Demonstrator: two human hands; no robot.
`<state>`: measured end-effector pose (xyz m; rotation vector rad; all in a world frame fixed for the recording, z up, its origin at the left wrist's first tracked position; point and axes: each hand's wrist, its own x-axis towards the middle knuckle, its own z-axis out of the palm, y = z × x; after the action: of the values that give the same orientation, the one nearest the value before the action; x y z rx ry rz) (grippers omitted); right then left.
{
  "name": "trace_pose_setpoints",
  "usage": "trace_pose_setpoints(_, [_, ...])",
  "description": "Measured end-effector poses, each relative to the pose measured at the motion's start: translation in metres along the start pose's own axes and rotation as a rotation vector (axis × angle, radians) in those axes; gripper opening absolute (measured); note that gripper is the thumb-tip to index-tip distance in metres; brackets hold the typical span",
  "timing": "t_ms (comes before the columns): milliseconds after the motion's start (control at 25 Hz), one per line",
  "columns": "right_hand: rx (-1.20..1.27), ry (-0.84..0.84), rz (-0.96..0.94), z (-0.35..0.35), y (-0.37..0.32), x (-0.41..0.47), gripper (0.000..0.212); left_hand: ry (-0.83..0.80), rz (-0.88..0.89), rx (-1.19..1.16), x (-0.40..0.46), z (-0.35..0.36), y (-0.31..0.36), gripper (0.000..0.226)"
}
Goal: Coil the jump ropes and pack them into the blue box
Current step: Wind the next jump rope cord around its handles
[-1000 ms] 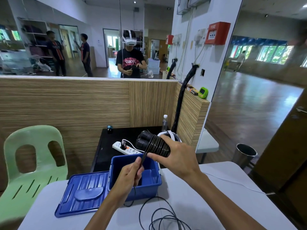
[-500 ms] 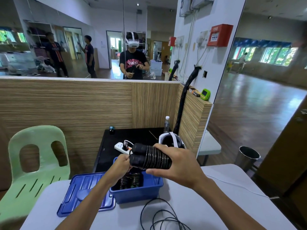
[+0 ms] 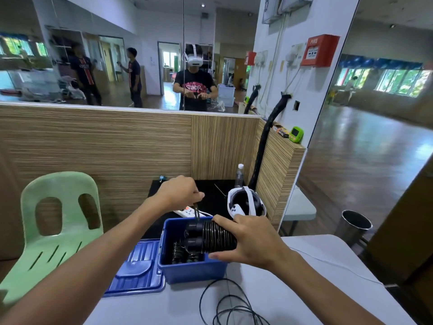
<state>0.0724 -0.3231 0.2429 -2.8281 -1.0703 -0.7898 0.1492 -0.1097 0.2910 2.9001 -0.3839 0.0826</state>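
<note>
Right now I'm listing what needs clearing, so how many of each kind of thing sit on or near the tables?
Blue boxes: 1
Blue lids: 1
Green chairs: 1
White headsets: 1
Water bottles: 1
Power strips: 1
Metal bins: 1
Total: 7

We see two bare forearms reaching in from the lower edge, with no sleeves, watch, rings or gloves on them. The left hand (image 3: 179, 192) and right hand (image 3: 251, 242) are likewise uncovered. In the mirror ahead, our reflection wears a black short-sleeved T-shirt (image 3: 195, 86) with a red and white print across the chest, and a white headset (image 3: 194, 57) with a white top strap.
</note>
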Motion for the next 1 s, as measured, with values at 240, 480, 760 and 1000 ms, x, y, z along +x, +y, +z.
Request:
trace_pose_setpoints(240, [-0.083, -0.119, 0.136, 0.004, -0.008, 0.011, 0.074, 0.148, -0.025, 0.278, -0.013, 0.000, 0.042, 0.045])
trace_pose_setpoints(480, [0.023, -0.016, 0.389, -0.004, 0.002, 0.016, 0.074, 0.538, 0.084, 0.250, -0.051, 0.029, 0.044, 0.029])
trace_pose_setpoints(760, [0.112, -0.002, 0.445, 0.013, -0.006, 0.013, 0.075, 0.617, -0.049, 0.116, -0.075, 0.053, 0.052, 0.025])
trace_pose_setpoints(1000, [0.147, -0.015, 0.449, 0.013, -0.005, 0.012, 0.083, 0.660, -0.074, -0.155, -0.080, 0.056, 0.056, 0.029])
